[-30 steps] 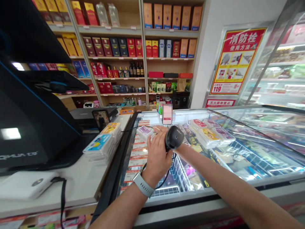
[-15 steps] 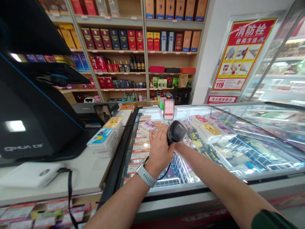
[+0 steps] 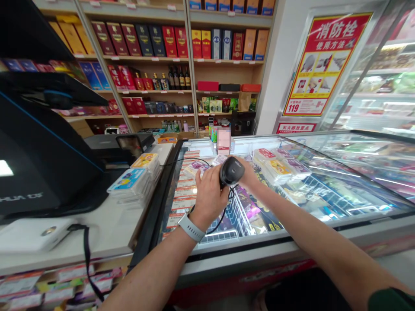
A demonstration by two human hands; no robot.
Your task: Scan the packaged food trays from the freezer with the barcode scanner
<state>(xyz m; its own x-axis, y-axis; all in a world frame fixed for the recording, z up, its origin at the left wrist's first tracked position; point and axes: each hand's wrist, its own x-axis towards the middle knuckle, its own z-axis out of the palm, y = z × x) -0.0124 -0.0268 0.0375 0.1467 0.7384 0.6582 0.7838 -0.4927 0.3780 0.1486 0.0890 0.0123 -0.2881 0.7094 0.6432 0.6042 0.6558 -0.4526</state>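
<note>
My left hand, with a light grey watch band on the wrist, is wrapped round a black handheld barcode scanner above the freezer's glass top. My right hand is just beyond and right of the scanner, which hides its fingers. A flat, clear-cased pack with a purple label lies on the glass beyond my left hand. Another pale pack shows behind the scanner, close to my right hand; whether the hand touches it is hidden. Stacked packs with red, yellow and purple labels sit to the right.
On the left counter stand stacks of blue- and yellow-labelled packs, a black checkout terminal and a white device. A phone with a pink screen is propped at the freezer's far side. The scanner's cable loops over the glass.
My right hand has drawn back to the right, off the purple-labelled pack, which stays on the glass. My left hand still grips the scanner. The view has shifted slightly.
</note>
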